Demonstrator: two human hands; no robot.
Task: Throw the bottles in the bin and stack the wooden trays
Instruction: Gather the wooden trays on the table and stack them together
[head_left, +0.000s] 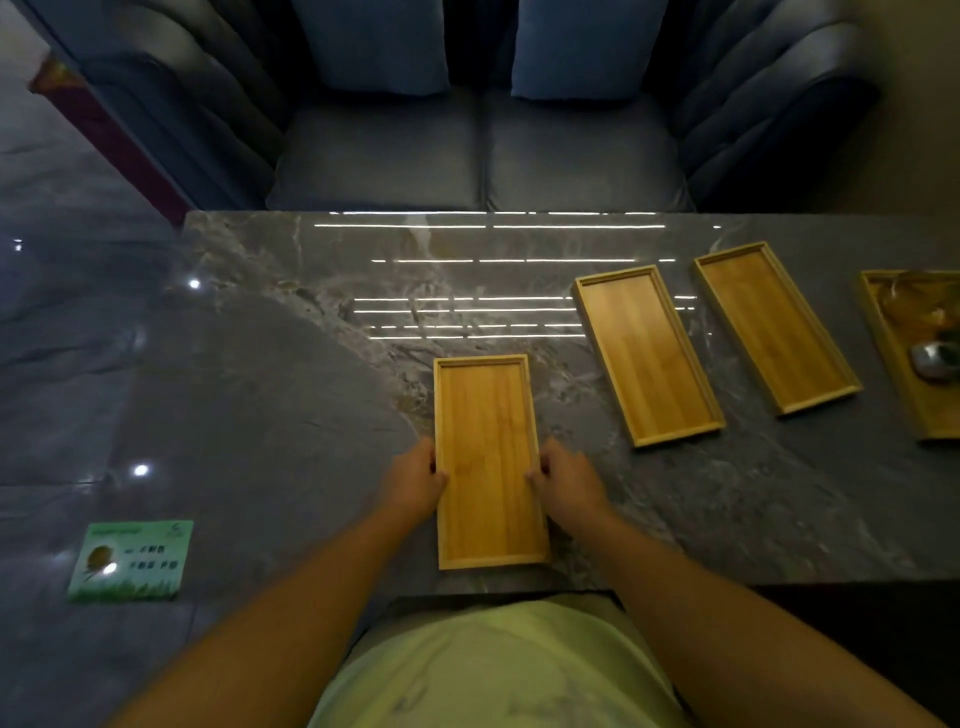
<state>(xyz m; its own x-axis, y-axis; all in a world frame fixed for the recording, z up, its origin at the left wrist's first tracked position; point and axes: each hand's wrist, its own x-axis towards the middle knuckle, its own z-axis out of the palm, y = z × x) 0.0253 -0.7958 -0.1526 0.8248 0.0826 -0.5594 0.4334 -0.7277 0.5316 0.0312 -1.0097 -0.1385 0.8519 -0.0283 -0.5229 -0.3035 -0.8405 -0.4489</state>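
Observation:
A long wooden tray (488, 457) lies lengthwise on the marble table (291, 395) right in front of me. My left hand (413, 480) grips its left rim and my right hand (566, 480) grips its right rim, thumbs over the edges. Two more empty wooden trays (647, 353) (774, 325) lie tilted to the right of it, apart from each other. A fourth wooden tray (883, 322) at the right edge of the view holds a grey object and some clear wrapping. No bottles and no bin are in sight.
A blue sofa (483, 150) stands behind the table's far edge. A green printed card (130, 561) lies on the glossy floor to the left of the table. The table's near edge runs just in front of my body.

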